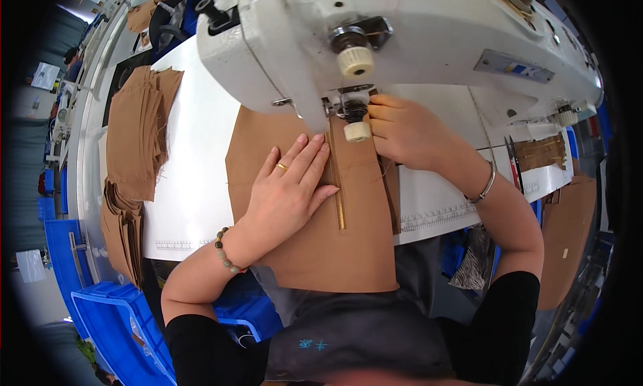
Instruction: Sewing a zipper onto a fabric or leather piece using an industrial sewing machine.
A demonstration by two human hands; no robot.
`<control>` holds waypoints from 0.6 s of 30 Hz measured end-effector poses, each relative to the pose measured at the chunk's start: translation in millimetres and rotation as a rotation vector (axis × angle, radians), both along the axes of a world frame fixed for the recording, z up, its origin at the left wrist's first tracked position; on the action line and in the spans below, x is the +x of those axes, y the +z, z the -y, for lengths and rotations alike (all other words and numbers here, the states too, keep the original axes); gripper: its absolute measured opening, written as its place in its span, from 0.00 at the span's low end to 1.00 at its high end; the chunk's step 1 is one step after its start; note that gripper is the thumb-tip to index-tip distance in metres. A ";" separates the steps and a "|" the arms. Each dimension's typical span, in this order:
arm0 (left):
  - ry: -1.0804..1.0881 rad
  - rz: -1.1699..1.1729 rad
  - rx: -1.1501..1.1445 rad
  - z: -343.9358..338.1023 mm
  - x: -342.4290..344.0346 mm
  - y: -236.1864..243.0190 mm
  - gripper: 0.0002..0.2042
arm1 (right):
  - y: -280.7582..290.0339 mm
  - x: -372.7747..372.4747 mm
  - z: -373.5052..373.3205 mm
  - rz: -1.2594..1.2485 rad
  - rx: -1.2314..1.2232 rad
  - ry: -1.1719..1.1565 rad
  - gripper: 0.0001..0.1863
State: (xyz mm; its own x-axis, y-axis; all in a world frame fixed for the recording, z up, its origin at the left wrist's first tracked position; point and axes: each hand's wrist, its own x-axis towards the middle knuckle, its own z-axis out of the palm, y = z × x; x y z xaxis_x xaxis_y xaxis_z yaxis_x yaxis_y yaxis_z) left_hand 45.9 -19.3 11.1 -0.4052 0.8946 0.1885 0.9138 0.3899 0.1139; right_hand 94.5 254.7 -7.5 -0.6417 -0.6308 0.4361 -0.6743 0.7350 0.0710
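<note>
Left of the zipper [341, 210], the left hand [284, 191] lies unclenched on soft-looking fabric [321, 262], best held edgewise; the right hand [410, 131] has an unclear grip.

Matt cloth [365, 259] carries a shiny metal zip [342, 215]; the tabletop [194, 178] looks smooth, the sewing machine [435, 34] glossy, its knobs [355, 62] plastic.

A white sewing machine [429, 41] and stacked cloth [137, 135] show a workshop.
</note>
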 end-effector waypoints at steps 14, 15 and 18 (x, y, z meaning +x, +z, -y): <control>-0.013 -0.080 -0.081 1.6 -1.0 -1.3 0.34 | 36.0 22.3 -6.8 0.062 0.042 -0.414 0.05; 0.003 -0.074 -0.073 1.5 -1.3 -1.8 0.34 | 37.4 24.6 -2.9 -0.003 -0.041 -0.503 0.06; -0.007 -0.060 -0.033 2.0 -3.4 -4.1 0.34 | 31.1 27.9 21.8 0.000 -0.080 -0.371 0.12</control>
State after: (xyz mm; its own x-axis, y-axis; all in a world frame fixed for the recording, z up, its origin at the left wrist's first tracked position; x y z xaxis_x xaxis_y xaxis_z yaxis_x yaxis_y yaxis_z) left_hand 42.5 -21.3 7.0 -0.3878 0.9035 0.1826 0.9213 0.3861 0.0461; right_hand 122.4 232.9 23.6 -0.8201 -0.3194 0.4748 -0.3613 0.9325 0.0033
